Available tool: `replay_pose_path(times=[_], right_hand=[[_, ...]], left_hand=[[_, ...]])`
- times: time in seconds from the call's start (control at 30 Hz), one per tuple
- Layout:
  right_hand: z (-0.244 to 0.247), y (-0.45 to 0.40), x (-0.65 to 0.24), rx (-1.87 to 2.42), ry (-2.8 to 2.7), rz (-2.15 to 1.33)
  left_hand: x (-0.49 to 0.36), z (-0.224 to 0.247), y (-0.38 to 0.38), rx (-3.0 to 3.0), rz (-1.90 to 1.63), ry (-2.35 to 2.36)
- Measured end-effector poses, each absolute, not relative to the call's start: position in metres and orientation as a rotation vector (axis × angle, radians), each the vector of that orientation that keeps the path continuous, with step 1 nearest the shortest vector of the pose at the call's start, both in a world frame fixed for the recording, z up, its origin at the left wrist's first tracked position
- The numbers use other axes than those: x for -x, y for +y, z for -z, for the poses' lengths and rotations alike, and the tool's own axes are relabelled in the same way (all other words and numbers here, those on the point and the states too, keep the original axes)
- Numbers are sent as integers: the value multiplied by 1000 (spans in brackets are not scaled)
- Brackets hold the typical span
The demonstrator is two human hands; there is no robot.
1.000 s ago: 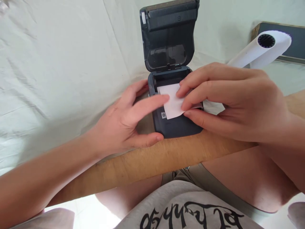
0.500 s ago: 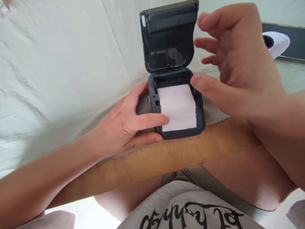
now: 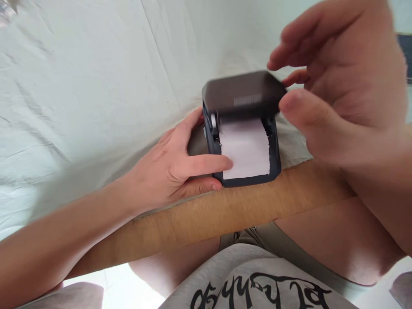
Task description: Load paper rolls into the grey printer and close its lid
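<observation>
A small dark portable printer (image 3: 276, 148) sits at the near edge of the cloth-covered surface. White paper (image 3: 246, 150) with a ragged right side lies over its inside. Its dark lid (image 3: 236, 92) is blurred and stands partly lowered, hiding the rear of the compartment. My left hand (image 3: 174, 165) is wrapped round the printer's left side, one finger pressing the paper and the thumb at the lower left corner. My right hand (image 3: 341, 81) is at the lid's right edge, fingers apart, with thumb and fingertips by the corner; whether they touch it is unclear.
A pale wrinkled cloth (image 3: 80, 86) covers the surface under the printer. Along the near side runs a bare wooden edge (image 3: 206, 214), with my lap and grey shirt (image 3: 251, 279) just below it. A dark strip (image 3: 405, 56) shows at the far right.
The printer lid has swung from upright down toward me, over the paper. My right hand has moved slightly up and right. My left hand keeps its hold. The white roll at right is now hidden.
</observation>
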State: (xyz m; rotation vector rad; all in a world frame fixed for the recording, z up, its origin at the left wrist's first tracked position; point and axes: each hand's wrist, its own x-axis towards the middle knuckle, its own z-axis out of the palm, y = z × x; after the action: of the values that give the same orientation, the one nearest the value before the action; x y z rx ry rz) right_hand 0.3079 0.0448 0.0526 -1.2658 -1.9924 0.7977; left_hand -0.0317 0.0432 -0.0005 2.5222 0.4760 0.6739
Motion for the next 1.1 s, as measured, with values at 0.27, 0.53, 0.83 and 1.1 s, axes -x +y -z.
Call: replay_pose_path(times=[0.27,0.53,0.83,1.1], right_hand=[[-44,52,-301,1236,-2103,-785],[-37,59,-310,1183,-2042,-1117],[-34,65,-318,1151,-2036,-1207],[-37,67,-313,1157,-1988,-1285]], left_hand=[[25,6,31,-2461,-679,644],[30,8,32,-2450,-719,648],[30,8,31,-2477,-703,711],[29,12,28,-2438,-720,748]])
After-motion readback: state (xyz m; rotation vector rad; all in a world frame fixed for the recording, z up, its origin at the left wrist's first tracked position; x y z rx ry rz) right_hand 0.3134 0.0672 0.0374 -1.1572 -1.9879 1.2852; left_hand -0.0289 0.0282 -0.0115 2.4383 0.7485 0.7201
